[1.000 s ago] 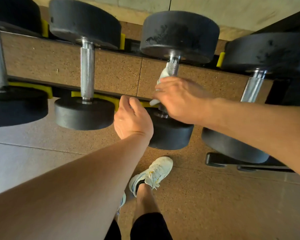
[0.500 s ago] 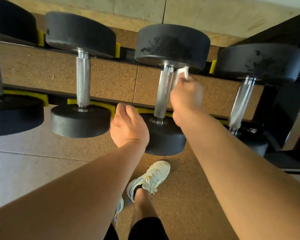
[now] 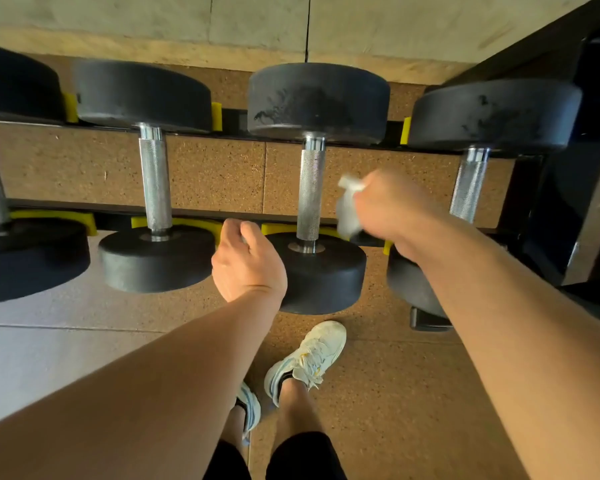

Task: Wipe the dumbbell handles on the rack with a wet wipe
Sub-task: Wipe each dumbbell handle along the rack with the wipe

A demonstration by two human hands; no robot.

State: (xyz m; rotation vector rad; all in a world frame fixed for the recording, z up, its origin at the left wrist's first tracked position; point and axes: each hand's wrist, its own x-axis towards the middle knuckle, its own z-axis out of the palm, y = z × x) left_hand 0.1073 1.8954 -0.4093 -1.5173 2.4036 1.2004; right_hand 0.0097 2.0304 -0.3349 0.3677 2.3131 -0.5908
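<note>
Right hand [image 3: 392,209] blurred, clutching a crumpled white wet wipe [image 3: 349,211] in curled fingers, hanging in the gap between the third dumbbell handle [image 3: 310,188] and the fourth dumbbell handle [image 3: 469,188], touching neither; left hand [image 3: 248,261] loosely curled against the near rail of the rack [image 3: 194,209], beside the near head [image 3: 321,271] of the third dumbbell, holding nothing visible, though fingertips hidden below the rail, so grip on it impossible to confirm

Likely between handles, heading for the fourth; risks from here, as judgement only: wipe bunched into a wad rather than wrapped flat, so likely to skim the top of the bar and miss the underside; coarse knurling apt to snag and shred thin damp tissue, leaving lint in the grooves; fourth handle partly hidden behind the right forearm, so easy to miss its near end

Handles: bright steel cylinders, finely cross-hatched along the middle, smooth polished collars at each end; heads: thick round drums of matte black rubber, the far ones scuffed with pale smears; cradles of yellow plastic [image 3: 184,223] on a black metal rail; floor [image 3: 395,393] of speckled cork-brown rubber tile; pale worn sneaker [image 3: 312,355] below
</note>
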